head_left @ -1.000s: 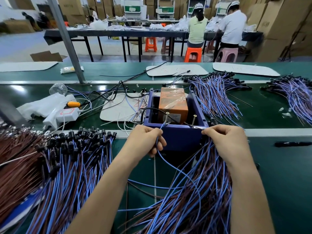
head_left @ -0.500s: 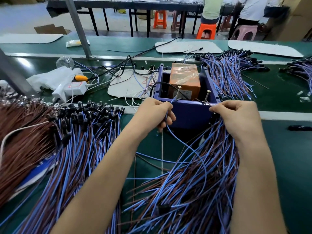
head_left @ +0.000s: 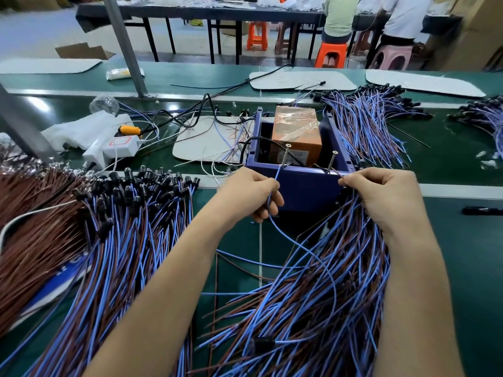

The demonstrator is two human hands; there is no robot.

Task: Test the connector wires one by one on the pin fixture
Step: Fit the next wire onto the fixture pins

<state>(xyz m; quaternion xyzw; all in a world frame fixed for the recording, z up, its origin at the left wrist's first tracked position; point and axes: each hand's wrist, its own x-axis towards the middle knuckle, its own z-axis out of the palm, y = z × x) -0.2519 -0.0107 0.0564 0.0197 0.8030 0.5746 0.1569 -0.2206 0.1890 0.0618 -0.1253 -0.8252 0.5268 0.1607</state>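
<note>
Little has changed over the last second. The left hand [head_left: 253, 194] still pinches the thin blue wire [head_left: 275, 177], fingers closed on it, with the wire's tip at the foot of the left upright metal screw pin [head_left: 285, 156] on the dark blue plastic box fixture [head_left: 307, 186]. The right hand [head_left: 381, 194] still clamps the thin brown wire end [head_left: 336, 173] between thumb and forefinger by the right screw pin [head_left: 332, 160]. Only the view has dipped. One lead therefore seems to be mid-test, with contact being held.

On the green counter [head_left: 462, 268] lie, from the left, a heap of brown wires [head_left: 35, 227], a fan of blue-and-brown wires with black connectors [head_left: 130, 227], a white power strip [head_left: 117, 146], and a loose wire pile [head_left: 326, 308] under the right wrist. Beyond, two seated people work at a dark table [head_left: 217, 14].
</note>
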